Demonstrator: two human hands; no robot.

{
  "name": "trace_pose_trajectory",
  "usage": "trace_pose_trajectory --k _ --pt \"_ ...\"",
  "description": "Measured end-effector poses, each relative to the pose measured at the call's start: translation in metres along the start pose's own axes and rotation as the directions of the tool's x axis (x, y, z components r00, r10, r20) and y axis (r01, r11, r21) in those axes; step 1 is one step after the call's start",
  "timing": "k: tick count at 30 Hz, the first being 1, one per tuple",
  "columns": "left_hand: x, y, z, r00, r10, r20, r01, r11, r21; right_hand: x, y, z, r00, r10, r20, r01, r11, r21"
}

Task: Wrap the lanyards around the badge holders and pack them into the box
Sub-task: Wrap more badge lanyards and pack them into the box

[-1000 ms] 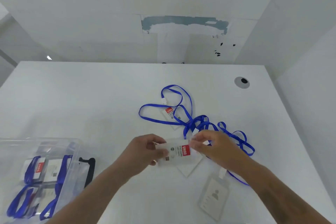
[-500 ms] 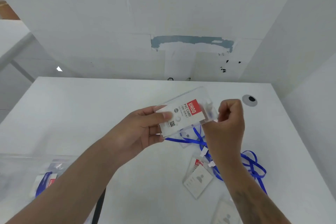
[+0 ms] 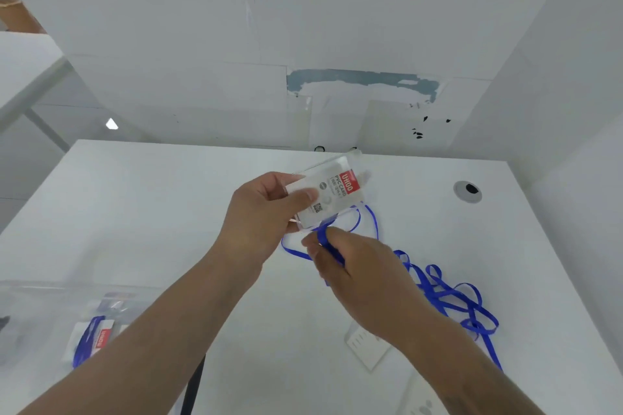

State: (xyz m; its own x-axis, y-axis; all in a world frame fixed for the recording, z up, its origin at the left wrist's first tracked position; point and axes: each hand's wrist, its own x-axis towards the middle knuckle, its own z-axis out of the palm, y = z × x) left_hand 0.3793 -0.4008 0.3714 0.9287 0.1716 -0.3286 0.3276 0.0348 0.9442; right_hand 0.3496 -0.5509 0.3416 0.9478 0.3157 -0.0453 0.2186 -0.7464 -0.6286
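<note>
Head view: the left hand (image 3: 266, 209) gripped a clear badge holder (image 3: 328, 194) by its near end, lifted above the white table (image 3: 151, 212), thumb laid across its face. Just below the holder, the right hand (image 3: 354, 266) pinched the blue lanyard (image 3: 357, 222) between thumb and fingers; its loops hung beneath the holder. To the right of the holder, more tangled lanyards (image 3: 451, 296) lay on the table. Far left of it, a clear box (image 3: 50, 293) held a wrapped badge (image 3: 97, 337).
</note>
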Motion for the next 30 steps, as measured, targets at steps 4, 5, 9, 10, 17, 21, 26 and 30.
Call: trace_pose_trajectory --k 4,5,9,10,17,21,26,30 --pt "0.009 -0.011 -0.015 0.979 0.203 -0.023 -0.184 0.924 0.336 0.001 -0.005 -0.027 0.998 -0.05 -0.049 0.044 0.993 -0.112" --pt "0.01 -0.013 -0.019 0.975 0.224 0.005 -0.205 0.883 0.423 0.003 -0.004 -0.034 0.997 -0.048 -0.062 0.04 0.991 -0.124" --pt "0.007 -0.017 -0.031 0.969 0.181 0.17 -0.248 0.711 0.658 0.011 -0.001 -0.054 0.997 -0.048 -0.055 0.044 0.996 -0.071" --pt "0.005 -0.015 -0.032 0.964 0.128 0.232 -0.254 0.692 0.676 0.014 0.0 -0.057 0.998 -0.045 -0.032 0.044 0.999 -0.019" --pt "-0.015 -0.007 -0.048 0.86 -0.171 0.481 0.126 0.984 0.124 0.022 0.02 -0.038 0.973 0.206 0.104 -0.229 0.801 0.553" --pt "-0.014 -0.014 -0.044 0.953 -0.183 0.242 0.219 0.967 -0.131 -0.005 0.01 0.004 0.964 0.204 0.169 -0.258 0.871 0.417" --pt "-0.011 -0.032 -0.049 0.997 -0.006 -0.073 0.03 0.943 0.331 -0.029 -0.023 0.008 0.965 0.029 0.261 -0.007 0.996 -0.083" --pt "-0.021 -0.037 -0.069 0.988 -0.002 0.154 -0.093 0.788 0.609 -0.018 -0.037 -0.022 0.996 -0.062 0.07 0.066 0.996 -0.063"
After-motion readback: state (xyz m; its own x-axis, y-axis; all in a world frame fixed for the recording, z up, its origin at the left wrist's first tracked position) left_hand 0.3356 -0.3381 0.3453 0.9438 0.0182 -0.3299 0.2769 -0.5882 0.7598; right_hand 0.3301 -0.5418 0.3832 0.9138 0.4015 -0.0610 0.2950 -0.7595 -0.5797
